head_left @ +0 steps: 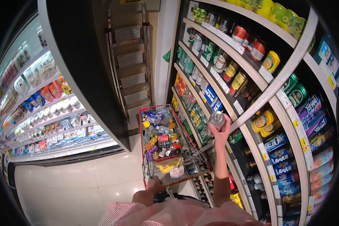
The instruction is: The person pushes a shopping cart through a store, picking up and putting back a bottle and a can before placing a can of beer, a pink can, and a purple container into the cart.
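My right hand (222,130) is raised in front of the drinks shelf, its fingers wrapped round a greyish, clear-looking bottle (217,118) whose round end faces me. Down by the near end of the shopping cart (142,132), my left hand (154,185) closes on the cart handle (179,181). Inside the basket lie many clear bottles (164,130), cans (163,139) and small purple packs (150,153). A yellow bag (168,165) and a white-and-red label or pack (177,172) lie near the handle.
On the right, shelves (269,96) hold rows of cans and multipacks with price tags; a pale curved bar (278,81) crosses before them. A lit refrigerated display (45,109) stands left. Beyond the cart, a stepladder (130,64) leans by a dark column (77,67).
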